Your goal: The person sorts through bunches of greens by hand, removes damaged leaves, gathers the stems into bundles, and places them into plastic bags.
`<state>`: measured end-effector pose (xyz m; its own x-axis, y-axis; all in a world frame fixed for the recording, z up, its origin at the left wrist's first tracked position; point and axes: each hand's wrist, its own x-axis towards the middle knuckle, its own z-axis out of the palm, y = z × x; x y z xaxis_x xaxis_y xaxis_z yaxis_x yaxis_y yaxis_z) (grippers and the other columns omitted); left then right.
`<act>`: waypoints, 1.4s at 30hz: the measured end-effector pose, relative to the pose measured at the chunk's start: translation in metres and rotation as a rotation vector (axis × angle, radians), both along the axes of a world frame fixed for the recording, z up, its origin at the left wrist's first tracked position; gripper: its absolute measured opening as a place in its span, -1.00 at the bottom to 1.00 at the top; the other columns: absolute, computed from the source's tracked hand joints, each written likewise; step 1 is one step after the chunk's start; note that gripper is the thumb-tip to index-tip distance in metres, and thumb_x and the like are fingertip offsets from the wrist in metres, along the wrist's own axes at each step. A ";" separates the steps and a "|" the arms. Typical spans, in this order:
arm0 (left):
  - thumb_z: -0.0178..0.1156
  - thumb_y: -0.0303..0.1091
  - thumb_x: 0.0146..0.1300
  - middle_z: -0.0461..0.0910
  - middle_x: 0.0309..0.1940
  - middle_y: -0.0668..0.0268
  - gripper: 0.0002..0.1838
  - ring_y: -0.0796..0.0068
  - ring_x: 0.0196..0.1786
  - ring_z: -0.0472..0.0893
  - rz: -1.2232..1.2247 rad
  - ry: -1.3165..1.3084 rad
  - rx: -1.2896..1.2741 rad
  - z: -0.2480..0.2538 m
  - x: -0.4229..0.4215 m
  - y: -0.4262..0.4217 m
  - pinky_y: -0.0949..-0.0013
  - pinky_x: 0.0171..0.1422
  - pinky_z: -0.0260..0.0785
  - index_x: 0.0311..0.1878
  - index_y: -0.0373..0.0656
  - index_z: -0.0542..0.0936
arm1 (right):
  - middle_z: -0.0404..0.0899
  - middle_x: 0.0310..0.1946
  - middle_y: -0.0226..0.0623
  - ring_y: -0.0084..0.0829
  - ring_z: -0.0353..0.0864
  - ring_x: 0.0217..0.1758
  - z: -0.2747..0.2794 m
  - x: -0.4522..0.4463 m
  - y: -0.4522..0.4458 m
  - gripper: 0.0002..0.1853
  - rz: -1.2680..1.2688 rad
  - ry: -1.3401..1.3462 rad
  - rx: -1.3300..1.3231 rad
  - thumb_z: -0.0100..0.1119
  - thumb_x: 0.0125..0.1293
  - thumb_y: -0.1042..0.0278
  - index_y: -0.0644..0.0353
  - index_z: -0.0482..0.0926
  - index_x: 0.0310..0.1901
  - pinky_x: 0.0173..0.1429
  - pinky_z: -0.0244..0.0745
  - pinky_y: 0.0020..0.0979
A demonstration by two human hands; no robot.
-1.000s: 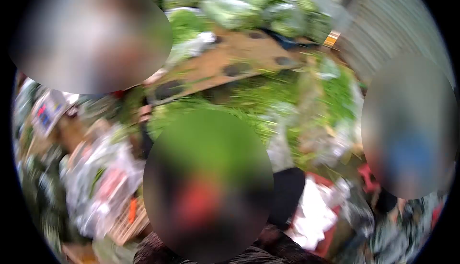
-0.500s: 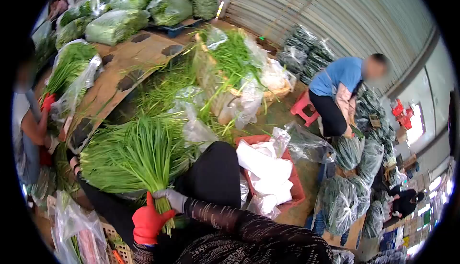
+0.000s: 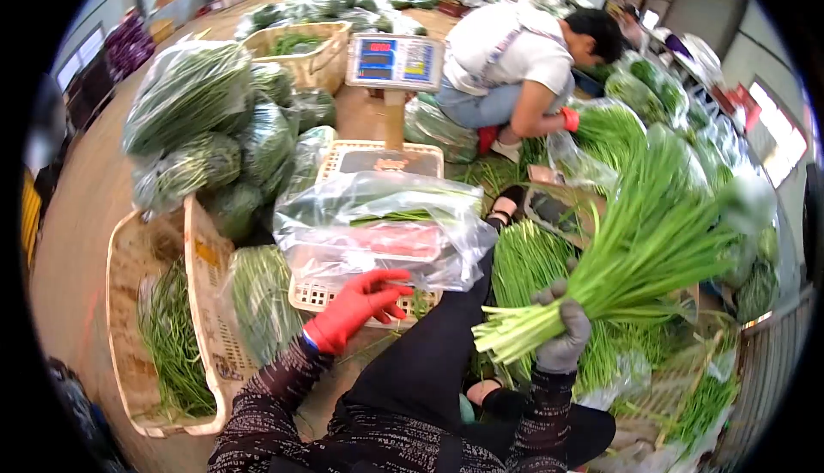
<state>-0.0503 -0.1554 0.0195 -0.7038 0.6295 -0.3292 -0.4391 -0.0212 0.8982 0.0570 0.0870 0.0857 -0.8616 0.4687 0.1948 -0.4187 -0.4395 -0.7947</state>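
My right hand (image 3: pixel 563 329), in a grey glove, is wrapped round the pale stem ends of a bunch of garlic chives (image 3: pixel 648 233). The long green leaves fan out up and to the right. My left hand (image 3: pixel 359 308), in a red glove, holds nothing and has its fingers apart. It is just in front of a clear plastic bag (image 3: pixel 318 215), which lies over a platform scale (image 3: pixel 337 151) with a display (image 3: pixel 395 61). Some green stalks and a pinkish-red flat shape show through the bag. More loose chives (image 3: pixel 525 271) lie beside my leg.
A cream crate (image 3: pixel 215 318) with green stalks stands at the left, next to a bagged bundle (image 3: pixel 266 297). Stacked bags of greens (image 3: pixel 193 100) rise behind it. A co-worker (image 3: pixel 506 52) crouches beyond the scale, a red-gloved hand at another pile of chives.
My view has swung left to the scale. My left hand has let go of the chives and moved toward the plastic bag. My right hand now holds the bunch alone, raised and tilted right.
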 end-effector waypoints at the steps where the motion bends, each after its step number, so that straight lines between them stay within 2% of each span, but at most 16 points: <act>1: 0.05 -0.38 0.22 0.48 -0.01 0.22 -0.54 0.52 -0.29 0.57 0.053 0.016 -0.030 -0.006 -0.008 0.008 0.54 -0.27 0.39 0.20 -0.14 0.31 | 0.46 -0.29 -0.32 -0.48 0.48 -0.29 0.018 -0.012 0.005 -0.35 0.103 -0.025 0.034 0.08 0.01 0.48 0.28 0.13 0.20 -0.07 0.45 -0.38; 5: 0.08 -0.38 0.18 0.36 0.10 0.16 -0.44 0.45 -0.31 0.59 0.094 0.025 0.026 -0.041 -0.074 0.009 0.51 -0.29 0.40 0.26 -0.17 0.21 | 0.47 -0.29 -0.39 -0.51 0.48 -0.31 0.034 -0.078 -0.040 -0.88 0.132 -0.267 0.618 0.11 0.16 0.42 0.25 0.53 -0.29 -0.14 0.44 -0.47; 6: 0.09 -0.36 0.17 0.32 0.13 0.14 -0.42 0.41 -0.25 0.58 0.111 0.054 0.038 -0.044 -0.085 0.014 0.48 -0.23 0.42 0.27 -0.16 0.19 | 0.48 -0.29 -0.34 -0.48 0.49 -0.30 0.016 -0.098 -0.052 -0.74 0.182 -0.303 0.762 0.13 0.14 0.31 0.27 0.47 -0.18 -0.19 0.46 -0.46; 9: 0.05 -0.37 0.18 0.25 0.21 0.13 -0.47 0.27 -0.07 0.52 0.235 1.199 -0.808 -0.100 -0.140 0.016 0.29 0.02 0.39 0.23 -0.22 0.22 | 0.49 -0.42 -0.22 -0.35 0.53 -0.37 -0.057 -0.165 -0.074 -0.45 0.192 -0.080 1.230 0.21 0.04 0.13 0.23 0.36 0.05 -0.33 0.48 -0.42; 12: 0.04 -0.39 0.16 0.26 0.21 0.15 -0.50 0.30 -0.03 0.49 0.138 1.318 -1.023 -0.074 -0.174 -0.015 0.32 0.07 0.34 0.20 -0.22 0.25 | 0.55 -0.39 -0.01 -0.13 0.58 -0.34 -0.117 -0.213 -0.048 -0.34 0.184 0.081 1.794 0.30 -0.10 0.13 0.23 0.32 0.05 -0.32 0.47 -0.24; 19: 0.01 -0.44 0.11 0.30 0.19 0.18 -0.56 0.36 0.07 0.40 -0.061 1.279 -1.326 -0.042 -0.186 -0.102 0.37 0.17 0.23 0.12 -0.22 0.32 | 0.55 -0.31 0.09 -0.11 0.55 -0.21 -0.082 -0.259 -0.002 -0.33 1.029 -0.397 1.841 0.19 -0.28 0.11 0.41 0.41 -0.08 -0.16 0.41 -0.29; 24: -0.02 -0.47 0.08 0.32 0.17 0.20 -0.59 0.40 0.14 0.34 -0.059 1.287 -1.256 -0.025 -0.193 -0.125 0.41 0.25 0.15 0.06 -0.22 0.37 | 0.58 -0.43 -0.02 -0.10 0.57 -0.37 -0.103 -0.289 0.017 -0.50 0.631 -0.415 1.883 0.29 -0.32 0.08 0.32 0.58 -0.34 -0.24 0.49 -0.26; 26: -0.03 -0.49 0.06 0.33 0.17 0.21 -0.60 0.41 0.17 0.32 -0.037 1.298 -1.161 -0.017 -0.194 -0.129 0.42 0.28 0.12 0.04 -0.22 0.39 | 0.56 -0.25 -0.03 -0.15 0.54 -0.13 -0.062 -0.272 0.006 -0.43 0.546 -0.550 2.021 0.25 -0.18 0.12 0.28 0.48 -0.10 -0.05 0.43 -0.30; 28: -0.03 -0.50 0.05 0.34 0.16 0.22 -0.61 0.43 0.20 0.30 0.003 1.259 -0.967 -0.011 -0.193 -0.131 0.44 0.31 0.09 0.02 -0.22 0.41 | 0.55 -0.23 -0.01 -0.13 0.52 -0.10 -0.075 -0.271 0.015 -0.45 0.383 -0.267 1.672 0.22 -0.10 0.13 0.30 0.47 -0.07 -0.03 0.40 -0.30; 30: -0.04 -0.52 0.03 0.35 0.16 0.23 -0.62 0.45 0.23 0.27 0.041 1.124 -0.681 -0.010 -0.199 -0.135 0.45 0.34 0.05 0.00 -0.22 0.43 | 0.57 -0.23 -0.03 -0.20 0.53 -0.10 -0.066 -0.267 0.023 -0.50 0.325 -0.575 1.734 0.14 0.07 0.10 0.31 0.47 -0.03 0.00 0.35 -0.37; 33: -0.09 -0.67 0.01 0.39 0.10 0.26 -0.45 0.48 0.12 0.36 0.147 0.535 0.100 -0.003 -0.214 -0.138 0.47 0.24 0.20 0.17 -0.18 0.26 | 0.60 -0.27 -0.12 -0.37 0.54 -0.16 -0.136 -0.295 0.074 -0.64 0.290 -0.615 1.025 -0.01 0.27 0.15 0.28 0.53 -0.10 -0.01 0.32 -0.48; 36: -0.06 -0.73 0.02 0.42 0.07 0.26 -0.30 0.46 0.07 0.43 0.248 0.483 0.485 0.040 -0.209 -0.128 0.43 0.20 0.28 0.29 -0.11 0.08 | 0.59 -0.46 -0.20 -0.36 0.53 -0.43 -0.086 -0.279 0.092 -0.74 0.178 -0.281 1.899 0.03 0.20 0.21 0.22 0.57 -0.24 -0.26 0.42 -0.37; 37: -0.05 -0.68 0.07 0.43 0.06 0.28 -0.32 0.48 0.11 0.40 0.309 0.670 0.358 0.060 -0.209 -0.123 0.40 0.24 0.25 0.29 -0.10 0.07 | 0.57 -0.30 0.02 -0.09 0.57 -0.23 -0.051 -0.267 0.078 -0.63 0.211 -0.651 1.614 -0.18 0.30 0.10 0.18 0.56 -0.21 -0.09 0.41 -0.20; 39: -0.05 -0.56 0.14 0.44 0.04 0.34 -0.42 0.54 0.20 0.33 0.373 0.988 -0.079 0.115 -0.199 -0.110 0.32 0.36 0.09 0.26 -0.03 0.13 | 0.57 -0.35 0.04 -0.07 0.57 -0.23 -0.018 -0.267 0.093 -0.60 0.054 -0.580 2.117 -0.20 0.30 0.08 0.24 0.55 -0.24 -0.11 0.42 -0.15; 40: -0.06 -0.52 0.16 0.43 0.05 0.37 -0.50 0.57 0.21 0.31 0.311 1.186 -0.263 0.118 -0.203 -0.114 0.28 0.40 -0.04 0.21 0.01 0.21 | 0.56 -0.33 0.06 -0.04 0.56 -0.23 0.016 -0.250 0.077 -0.56 -0.115 -0.596 1.803 -0.19 0.28 0.03 0.26 0.55 -0.23 -0.08 0.41 -0.15; 42: -0.08 -0.42 0.20 0.43 0.08 0.44 -0.63 0.63 0.25 0.27 0.244 1.609 -0.623 0.125 -0.212 -0.123 0.21 0.50 -0.31 0.10 0.10 0.38 | 0.56 -0.35 0.07 0.01 0.55 -0.23 0.034 -0.257 0.093 -0.58 -0.117 -0.482 1.932 -0.14 0.25 0.04 0.24 0.57 -0.21 -0.11 0.41 -0.14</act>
<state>-0.2620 -0.2782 0.1440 -0.5956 0.5298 0.6038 0.7848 0.5440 0.2968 -0.2000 0.1800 0.1197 -0.9746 0.0082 0.2236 -0.0221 0.9909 -0.1327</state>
